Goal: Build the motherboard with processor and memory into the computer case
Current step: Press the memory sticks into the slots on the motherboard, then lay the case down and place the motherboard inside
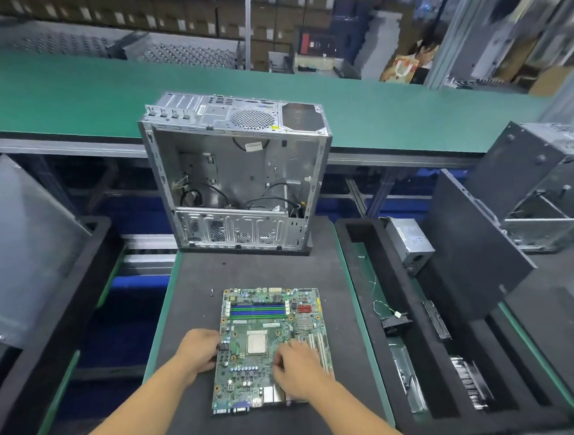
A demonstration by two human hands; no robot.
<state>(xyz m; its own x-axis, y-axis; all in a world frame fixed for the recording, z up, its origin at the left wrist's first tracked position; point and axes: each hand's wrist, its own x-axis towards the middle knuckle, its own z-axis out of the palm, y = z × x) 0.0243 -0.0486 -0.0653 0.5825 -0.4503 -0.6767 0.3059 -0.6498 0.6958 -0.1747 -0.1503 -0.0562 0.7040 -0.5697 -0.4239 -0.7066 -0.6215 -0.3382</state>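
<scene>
A green motherboard (253, 380) lies flat on the dark mat in front of me. Its silver processor (257, 342) sits in the socket, and blue and green memory slots (257, 311) run across the far end. My left hand (201, 349) grips the board's left edge with curled fingers. My right hand (297, 368) rests on the board just right of the processor, fingers bent onto the surface; whether it holds anything is unclear. The open grey computer case (237, 173) stands beyond the board with loose black cables inside.
A black foam tray (362, 233) at the right holds a power supply (410, 240), a small cabled part (395, 321) and metal brackets. A dark case panel (471, 258) leans further right. A green conveyor (76, 91) runs behind. A tiny screw (212, 292) lies near the board.
</scene>
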